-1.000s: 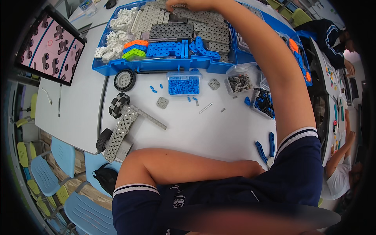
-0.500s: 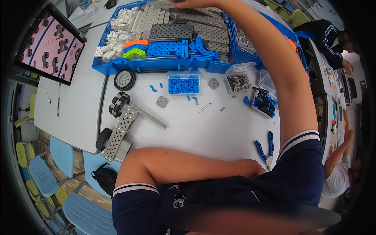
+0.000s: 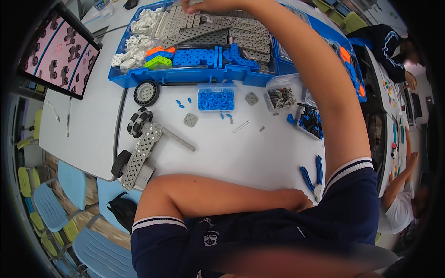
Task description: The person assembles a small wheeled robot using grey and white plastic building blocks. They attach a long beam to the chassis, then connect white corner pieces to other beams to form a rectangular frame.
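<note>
My right hand [image 3: 211, 5] reaches over the far part of a blue parts case [image 3: 185, 78], partly cut off by the upper picture edge. Its visible fingers are apart and point down at the light grey perforated beams [image 3: 178, 21], with no part seen in them. One long grey beam [image 3: 197, 33] lies slantwise over a wide dark grey plate [image 3: 218, 38]. My left hand [image 3: 299, 198] rests at the table's near edge, its fingers curled under and hidden. A partly built grey chassis [image 3: 141, 153] with wheels stands on the table to the left.
A box of blue pins [image 3: 216, 99], a box of grey pieces [image 3: 281, 98] and a box of black and blue pieces [image 3: 309, 121] stand before the case. Blue-handled pliers [image 3: 317, 189] lie right. A loose wheel [image 3: 146, 93] and screen [image 3: 60, 53] are left. Co-workers sit at the right.
My right hand has moved left over the case. The long grey beam now lies slantwise across the dark plate, where it did not lie before. My left hand stays in place.
</note>
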Tool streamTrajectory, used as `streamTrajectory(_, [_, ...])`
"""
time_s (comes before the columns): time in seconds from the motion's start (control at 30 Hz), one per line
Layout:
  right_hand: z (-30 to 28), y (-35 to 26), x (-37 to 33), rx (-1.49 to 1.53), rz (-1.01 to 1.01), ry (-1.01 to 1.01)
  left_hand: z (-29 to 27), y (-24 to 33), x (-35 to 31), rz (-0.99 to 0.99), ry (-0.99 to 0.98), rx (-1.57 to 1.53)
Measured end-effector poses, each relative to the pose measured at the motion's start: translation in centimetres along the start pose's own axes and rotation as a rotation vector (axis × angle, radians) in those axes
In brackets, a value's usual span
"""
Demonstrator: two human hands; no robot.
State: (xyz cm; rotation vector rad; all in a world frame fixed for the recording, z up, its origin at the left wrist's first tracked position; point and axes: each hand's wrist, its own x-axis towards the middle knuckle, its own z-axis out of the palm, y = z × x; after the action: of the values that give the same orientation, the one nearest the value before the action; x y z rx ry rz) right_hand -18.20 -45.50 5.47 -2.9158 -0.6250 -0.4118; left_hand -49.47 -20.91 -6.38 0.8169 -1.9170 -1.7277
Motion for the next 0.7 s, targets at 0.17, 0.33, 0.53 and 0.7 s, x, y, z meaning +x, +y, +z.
streamTrajectory(0.17, [1.8, 5.1, -2.7, -0.234, -0.017, -0.081, -0.5, 0.6, -0.5, 0.000, 0.001, 0.002])
streamTrajectory(0.33, [3.1, 5.4, -3.8, -0.184, 0.003, -0.099, -0.7, 1.0, -0.7, -0.015, 0.013, -0.014])
streamTrajectory(0.53, [2.5, 4.9, -4.3, -0.246, 0.086, -0.189, -0.2, 0.3, -0.6, 0.052, 0.043, -0.052])
streamTrajectory(0.7, [1.8, 4.7, -4.1, -0.275, 0.016, -0.146, 0.2, -0.4, -0.1, 0.116, 0.054, -0.008])
